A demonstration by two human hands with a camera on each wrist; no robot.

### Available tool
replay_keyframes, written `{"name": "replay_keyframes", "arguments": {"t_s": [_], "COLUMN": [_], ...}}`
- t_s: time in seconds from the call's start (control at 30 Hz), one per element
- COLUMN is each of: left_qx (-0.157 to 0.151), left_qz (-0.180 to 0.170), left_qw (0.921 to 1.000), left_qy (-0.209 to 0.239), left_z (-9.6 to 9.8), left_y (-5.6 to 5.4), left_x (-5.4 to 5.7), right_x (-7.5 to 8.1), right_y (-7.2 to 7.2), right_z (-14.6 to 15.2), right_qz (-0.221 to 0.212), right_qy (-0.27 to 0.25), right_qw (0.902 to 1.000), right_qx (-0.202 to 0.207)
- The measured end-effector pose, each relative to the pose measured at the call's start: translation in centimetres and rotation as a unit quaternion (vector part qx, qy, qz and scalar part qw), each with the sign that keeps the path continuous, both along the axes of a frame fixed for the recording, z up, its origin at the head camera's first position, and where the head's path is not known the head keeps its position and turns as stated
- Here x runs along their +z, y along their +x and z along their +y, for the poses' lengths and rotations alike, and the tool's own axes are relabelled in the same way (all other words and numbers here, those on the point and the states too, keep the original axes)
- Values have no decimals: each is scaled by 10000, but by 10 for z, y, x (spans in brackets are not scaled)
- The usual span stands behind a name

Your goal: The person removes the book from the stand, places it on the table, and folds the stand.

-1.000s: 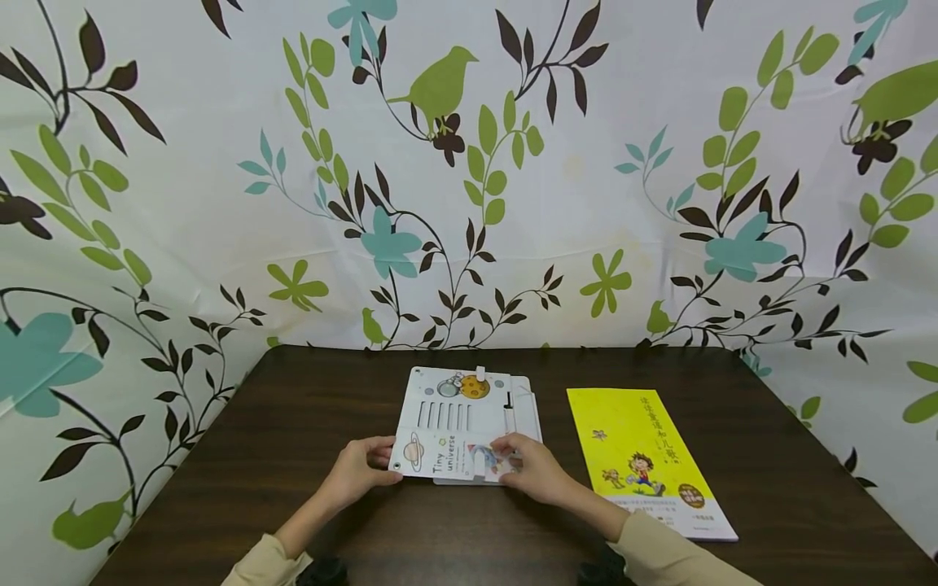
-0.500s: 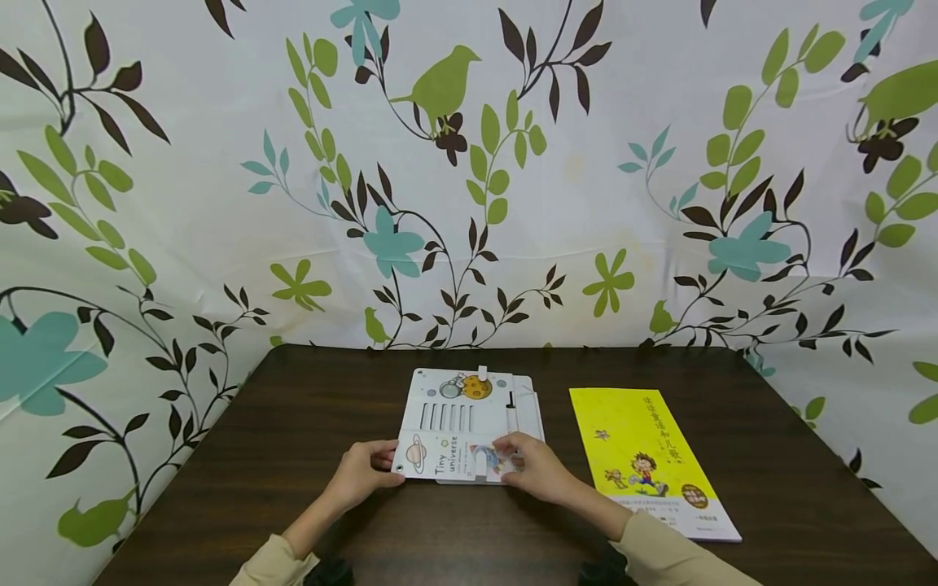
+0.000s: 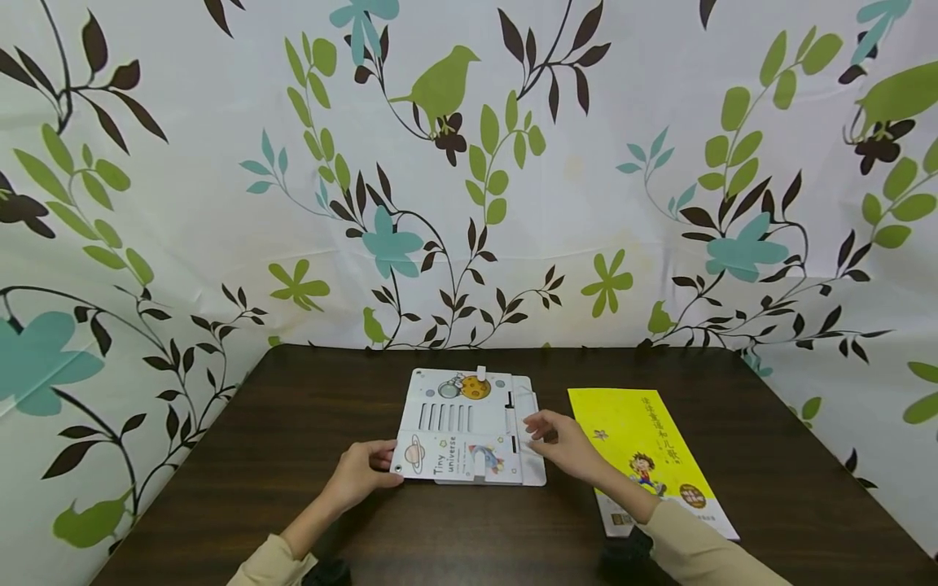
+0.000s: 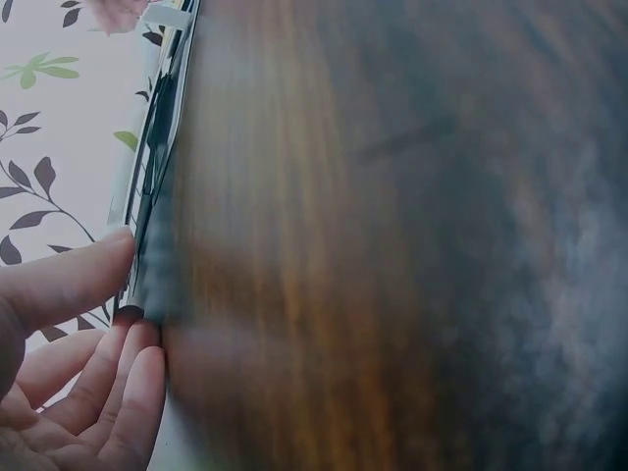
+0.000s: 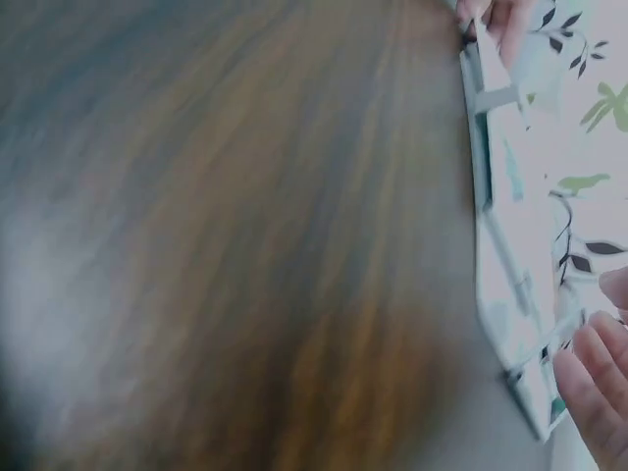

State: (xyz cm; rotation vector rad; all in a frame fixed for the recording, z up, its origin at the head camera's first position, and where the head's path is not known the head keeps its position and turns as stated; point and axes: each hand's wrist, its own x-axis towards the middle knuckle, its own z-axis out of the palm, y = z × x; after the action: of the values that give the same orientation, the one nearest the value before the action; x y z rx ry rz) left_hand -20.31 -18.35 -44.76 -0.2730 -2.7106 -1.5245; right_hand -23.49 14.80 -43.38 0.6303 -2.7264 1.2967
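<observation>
A white book stand (image 3: 484,417), folded flat and printed with planets and "Tiny universe", lies at the middle of the table. My left hand (image 3: 359,472) grips its near left corner; in the left wrist view the thumb is on one face and the fingers of that hand (image 4: 88,383) are against the other. Just off the stand's right edge is my right hand (image 3: 567,448), its fingers loosely bent and holding nothing. The right wrist view shows that hand (image 5: 597,378) beside the stand's end (image 5: 505,206). A small white clip (image 3: 479,465) sits at the stand's near edge.
To the right lies a yellow children's book (image 3: 619,423), partly covered by my right forearm. The dark wooden table (image 3: 308,407) ends at a patterned cloth (image 3: 542,244) hung behind it.
My right hand has let go of the stand's near right part and moved right, uncovering the rainbow print and a dark slot. The left hand keeps its grip.
</observation>
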Motion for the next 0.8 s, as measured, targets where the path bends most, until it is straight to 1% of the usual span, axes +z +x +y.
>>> {"name": "replay_keyframes", "arguments": {"t_s": [0.1,0.23,0.47,0.6,0.7,0.8], "left_qx": [-11,10,218,258,251,253], "left_qz": [3,0,2,3,4,24], "left_qw": [10000,10000,9995,9994,9994,9993], "left_qy": [-17,-74,-228,-243,-248,-275], "left_z": [0,0,3,5,5,5], "left_y": [0,-1,1,1,2,2], "left_x": [0,-1,2,2,2,1], "right_x": [-5,-10,-10,-9,-8,-8], "right_y": [-2,-3,-10,-12,-13,-14], "right_z": [6,9,10,10,10,7], "right_qz": [-92,-99,-82,-23,37,146], "right_qy": [55,38,95,157,301,579], "right_qw": [9999,9999,9994,9990,9982,9962], "right_qx": [50,111,314,429,516,631]}}
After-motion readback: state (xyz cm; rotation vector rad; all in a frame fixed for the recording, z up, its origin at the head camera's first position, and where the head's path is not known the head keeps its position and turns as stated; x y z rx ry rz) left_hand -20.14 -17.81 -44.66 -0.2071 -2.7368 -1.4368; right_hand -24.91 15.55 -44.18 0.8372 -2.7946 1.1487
